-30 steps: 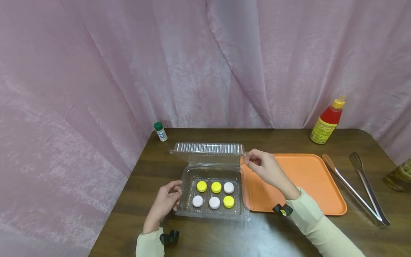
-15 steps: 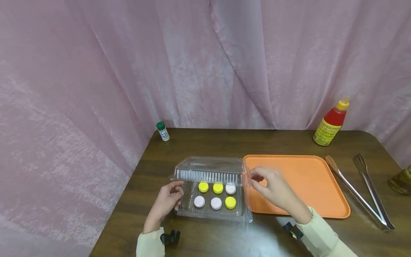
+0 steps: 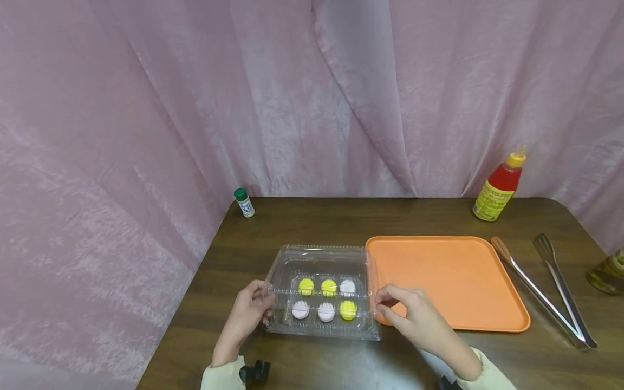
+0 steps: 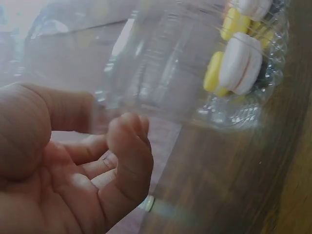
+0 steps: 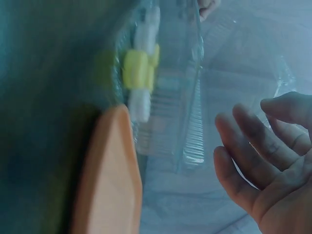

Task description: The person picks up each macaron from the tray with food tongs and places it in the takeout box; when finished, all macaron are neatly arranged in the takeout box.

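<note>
A clear plastic clamshell container (image 3: 319, 334) holds yellow and white macarons (image 3: 326, 311) in two rows, seen in the head view. Its hinged lid (image 3: 319, 257) slants down over them, the front edge still raised in the right wrist view. At the left side, my left hand (image 3: 244, 314) pinches the container's edge between thumb and curled forefinger; the lid overlaps those fingertips. My right hand (image 3: 419, 319) holds the lid's right front corner with thumb and forefinger, the other fingers loosely bent. Yellow and white macarons (image 4: 241, 63) show through the plastic in the left wrist view.
An orange tray (image 3: 448, 276) lies just right of the container, partly under my right hand. Metal tongs (image 3: 560, 292) lie beyond it. A red sauce bottle (image 3: 499, 187), a green-capped shaker (image 3: 244, 203) and a jar of dark yellow liquid (image 3: 609, 273) stand near the table's edges.
The lid has swung from upright at the back down over the macarons. My right hand has come down and toward me with its corner; my left hand has stayed at the container's left edge.
</note>
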`<state>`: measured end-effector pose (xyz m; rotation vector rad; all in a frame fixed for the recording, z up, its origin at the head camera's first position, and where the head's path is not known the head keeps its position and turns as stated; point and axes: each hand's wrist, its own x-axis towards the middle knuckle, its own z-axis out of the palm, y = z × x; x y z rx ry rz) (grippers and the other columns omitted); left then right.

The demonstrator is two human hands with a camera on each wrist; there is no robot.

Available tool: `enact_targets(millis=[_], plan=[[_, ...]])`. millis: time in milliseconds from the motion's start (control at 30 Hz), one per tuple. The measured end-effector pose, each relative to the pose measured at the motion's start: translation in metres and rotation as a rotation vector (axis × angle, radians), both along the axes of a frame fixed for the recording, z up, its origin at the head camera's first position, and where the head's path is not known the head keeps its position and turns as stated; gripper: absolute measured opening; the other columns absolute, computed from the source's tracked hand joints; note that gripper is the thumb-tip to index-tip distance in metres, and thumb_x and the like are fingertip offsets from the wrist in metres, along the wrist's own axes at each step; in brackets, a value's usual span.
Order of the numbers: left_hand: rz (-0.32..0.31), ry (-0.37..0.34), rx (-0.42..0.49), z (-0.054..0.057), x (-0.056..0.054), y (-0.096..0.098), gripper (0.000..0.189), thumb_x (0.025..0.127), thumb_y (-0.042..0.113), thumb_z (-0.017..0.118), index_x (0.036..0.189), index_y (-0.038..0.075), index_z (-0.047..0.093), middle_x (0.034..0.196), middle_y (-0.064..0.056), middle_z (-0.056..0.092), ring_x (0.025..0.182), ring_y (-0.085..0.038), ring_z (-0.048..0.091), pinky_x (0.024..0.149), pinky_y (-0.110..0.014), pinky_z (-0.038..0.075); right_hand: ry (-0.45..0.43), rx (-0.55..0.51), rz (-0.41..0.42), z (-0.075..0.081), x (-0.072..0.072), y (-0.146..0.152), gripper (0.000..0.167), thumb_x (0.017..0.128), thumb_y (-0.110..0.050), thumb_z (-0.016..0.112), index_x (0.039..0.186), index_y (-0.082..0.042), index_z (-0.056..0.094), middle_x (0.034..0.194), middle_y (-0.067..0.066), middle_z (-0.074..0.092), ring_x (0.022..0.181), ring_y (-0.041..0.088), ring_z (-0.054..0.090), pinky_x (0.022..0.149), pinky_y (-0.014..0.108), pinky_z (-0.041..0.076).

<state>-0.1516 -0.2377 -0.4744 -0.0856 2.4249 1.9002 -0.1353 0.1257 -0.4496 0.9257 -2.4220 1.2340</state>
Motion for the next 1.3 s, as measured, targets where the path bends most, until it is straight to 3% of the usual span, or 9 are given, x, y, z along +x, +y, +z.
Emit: enact_targets(millis=[233, 367, 500, 667, 933, 1067, 1133, 1233, 1300], plan=[[-0.025, 0.001, 0.015, 0.008, 0.01, -0.006, 0.025, 0.096, -0.011, 0.042, 0.109, -0.014, 0.063, 0.099, -0.019, 0.066, 0.069, -0.019, 0.062, 0.057, -0.03, 0.056, -0.177, -0.071, -0.008, -0.006, 0.014, -0.002, 0.032, 0.082, 0.014, 0.058, 0.095, -0.012, 0.07, 0.089, -0.01, 0.071, 0.081, 0.008, 0.066, 0.074, 0.03, 0.057], [-0.017, 0.026, 0.069, 0.011, 0.015, -0.006, 0.032, 0.097, -0.011, 0.035, 0.115, -0.017, 0.061, 0.11, -0.023, 0.064, 0.073, -0.019, 0.065, 0.062, -0.032, 0.059, -0.312, -0.144, -0.017, -0.005, 0.019, -0.002, 0.02, 0.094, 0.005, 0.057, 0.1, -0.007, 0.072, 0.093, -0.003, 0.073, 0.085, 0.009, 0.068, 0.077, 0.029, 0.058], [0.01, 0.053, 0.081, 0.013, 0.021, -0.005, 0.031, 0.1, -0.009, 0.037, 0.121, -0.017, 0.059, 0.111, -0.022, 0.061, 0.078, -0.019, 0.064, 0.067, -0.033, 0.06, -0.314, -0.169, -0.037, -0.007, 0.021, -0.005, 0.008, 0.094, -0.005, 0.067, 0.1, -0.006, 0.072, 0.092, -0.002, 0.073, 0.084, 0.007, 0.067, 0.073, 0.028, 0.058], [0.018, 0.064, 0.022, 0.015, 0.028, -0.003, 0.029, 0.098, -0.008, 0.05, 0.125, -0.013, 0.059, 0.118, -0.025, 0.063, 0.086, -0.021, 0.064, 0.07, -0.032, 0.06, -0.34, -0.188, -0.08, -0.01, 0.022, -0.01, 0.012, 0.085, 0.002, 0.073, 0.096, -0.003, 0.071, 0.09, -0.001, 0.071, 0.08, 0.006, 0.064, 0.069, 0.027, 0.058], [0.02, 0.011, 0.03, 0.007, 0.044, -0.002, 0.042, 0.091, -0.014, 0.047, 0.133, -0.014, 0.054, 0.132, -0.031, 0.056, 0.084, -0.02, 0.062, 0.058, -0.031, 0.056, -0.453, -0.147, -0.115, -0.019, 0.03, -0.014, 0.017, 0.083, -0.002, 0.076, 0.098, -0.003, 0.067, 0.089, 0.002, 0.064, 0.075, 0.005, 0.058, 0.065, 0.025, 0.054], [-0.005, -0.008, 0.054, 0.001, 0.05, -0.002, 0.052, 0.088, -0.016, 0.046, 0.14, -0.015, 0.045, 0.119, -0.028, 0.06, 0.073, -0.017, 0.06, 0.055, -0.029, 0.055, -0.569, -0.157, -0.128, -0.024, 0.034, -0.017, 0.033, 0.086, -0.007, 0.076, 0.111, 0.002, 0.057, 0.085, 0.004, 0.059, 0.071, 0.006, 0.055, 0.064, 0.024, 0.05], [-0.026, -0.004, 0.055, -0.002, 0.049, -0.001, 0.053, 0.089, -0.015, 0.045, 0.143, -0.014, 0.043, 0.105, -0.021, 0.061, 0.067, -0.016, 0.057, 0.054, -0.028, 0.054, -0.624, -0.125, -0.127, -0.026, 0.034, -0.018, 0.03, 0.09, -0.011, 0.073, 0.111, 0.002, 0.056, 0.081, 0.002, 0.058, 0.066, 0.007, 0.055, 0.06, 0.024, 0.049], [-0.058, 0.007, 0.043, -0.005, 0.048, -0.001, 0.053, 0.091, -0.014, 0.045, 0.145, -0.012, 0.04, 0.089, -0.012, 0.056, 0.059, -0.013, 0.053, 0.051, -0.028, 0.054, -0.693, -0.065, -0.099, -0.028, 0.035, -0.016, 0.017, 0.096, -0.016, 0.065, 0.094, 0.0, 0.061, 0.07, 0.0, 0.058, 0.055, 0.008, 0.052, 0.052, 0.024, 0.044], [-0.076, 0.012, 0.043, -0.007, 0.047, -0.001, 0.049, 0.094, -0.012, 0.045, 0.142, -0.014, 0.04, 0.083, -0.01, 0.056, 0.056, -0.012, 0.052, 0.05, -0.028, 0.054, -0.749, -0.058, -0.06, -0.028, 0.034, -0.015, 0.025, 0.099, -0.018, 0.059, 0.08, -0.001, 0.062, 0.064, 0.001, 0.058, 0.051, 0.009, 0.052, 0.047, 0.023, 0.042]])
